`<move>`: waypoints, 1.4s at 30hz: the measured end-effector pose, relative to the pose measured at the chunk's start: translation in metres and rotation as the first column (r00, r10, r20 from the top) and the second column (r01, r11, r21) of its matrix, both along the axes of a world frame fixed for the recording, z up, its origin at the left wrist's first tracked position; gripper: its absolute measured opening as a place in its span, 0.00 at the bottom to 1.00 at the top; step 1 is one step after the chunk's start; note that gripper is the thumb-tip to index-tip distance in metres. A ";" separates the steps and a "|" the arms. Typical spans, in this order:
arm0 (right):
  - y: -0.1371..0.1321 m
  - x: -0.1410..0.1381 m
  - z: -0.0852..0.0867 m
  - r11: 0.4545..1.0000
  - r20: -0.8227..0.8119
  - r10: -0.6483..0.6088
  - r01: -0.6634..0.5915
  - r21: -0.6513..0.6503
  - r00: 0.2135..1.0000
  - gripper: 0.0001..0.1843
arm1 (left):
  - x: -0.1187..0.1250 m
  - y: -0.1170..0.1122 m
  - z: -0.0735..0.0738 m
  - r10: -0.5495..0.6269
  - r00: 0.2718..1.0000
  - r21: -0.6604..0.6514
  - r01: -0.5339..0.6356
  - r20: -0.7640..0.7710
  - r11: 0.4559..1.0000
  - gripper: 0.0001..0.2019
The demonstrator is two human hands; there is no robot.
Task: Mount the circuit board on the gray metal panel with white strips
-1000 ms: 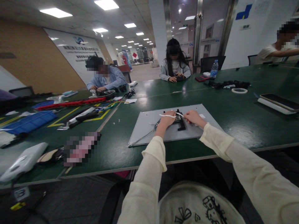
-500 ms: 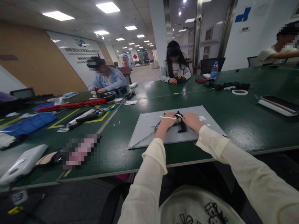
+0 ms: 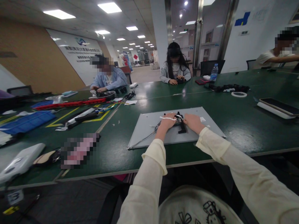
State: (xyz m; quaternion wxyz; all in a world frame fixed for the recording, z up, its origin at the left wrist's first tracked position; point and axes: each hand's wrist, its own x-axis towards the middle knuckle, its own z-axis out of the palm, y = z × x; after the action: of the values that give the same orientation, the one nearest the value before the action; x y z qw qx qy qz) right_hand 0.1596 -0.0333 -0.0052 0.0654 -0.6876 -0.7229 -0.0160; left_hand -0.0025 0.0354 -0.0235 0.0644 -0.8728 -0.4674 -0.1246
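On the grey board point(image 3: 142, 132) lies a black bracket-like part point(image 3: 182, 128) with a dark cable point(image 3: 146, 137) running off to the left. My left hand point(image 3: 167, 122) rests over its left side, fingers curled onto it and fingertips partly hidden. A narrow white strip point(image 3: 167, 118) crosses above those fingers and runs over the part toward my right hand point(image 3: 192, 122). The right fingers are pinched together at the strip's right end, beside the part's upper edge. Small white scraps point(image 3: 202, 119) lie on the board by my right hand.
Left on the green table point(image 3: 112, 149) are a blue tray point(image 3: 30, 121), a white device point(image 3: 22, 161) and a blurred pink item point(image 3: 80, 151). A phone point(image 3: 279, 105), a tape ring point(image 3: 239, 94) and a bottle point(image 3: 214, 72) stand right. Several people sit around.
My right hand has shifted slightly right, and the white strip lies a little differently between the hands. My left hand stays on the black part. The view has tilted slightly.
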 end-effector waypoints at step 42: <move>0.010 0.018 -0.009 0.991 -0.369 0.075 -0.028 0.132 0.926 0.14 | -0.004 -0.023 0.007 -0.069 0.996 0.046 0.067 0.051 0.997 0.20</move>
State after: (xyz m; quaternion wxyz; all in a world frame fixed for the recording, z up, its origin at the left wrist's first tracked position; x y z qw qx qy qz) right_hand 0.1775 -0.0236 -0.0139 0.2447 -0.6536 -0.7126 0.0718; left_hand -0.0065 0.0129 -0.0166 0.0672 -0.8829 -0.4362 -0.1602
